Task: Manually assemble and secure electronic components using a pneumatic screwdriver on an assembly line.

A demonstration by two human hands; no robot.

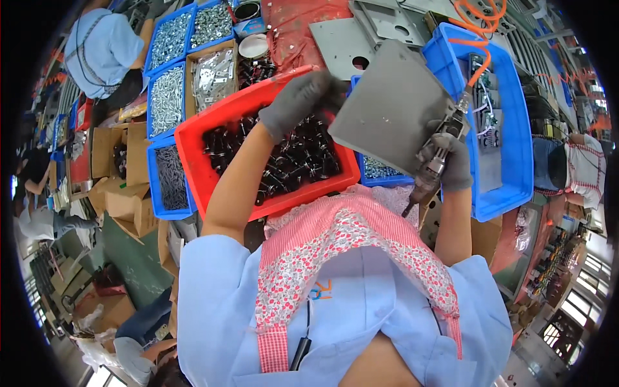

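Observation:
My right hand, in a grey glove, is wrapped round an air screwdriver. An orange coiled hose joins its far end, and its narrow tip points back toward my apron. Left of the tool is a flat grey metal plate, tilted, its right edge close to my right hand. My left hand, also gloved in grey, is over the far side of a red bin of black fittings. Its fingers point toward the plate's left edge and are dark and smeared, so their grip is unclear.
Blue bins of screws and dark pins stand at left, beside a box of metal brackets. A long blue bin with assembled parts is at right. More metal plates lie behind. Another person is at far left.

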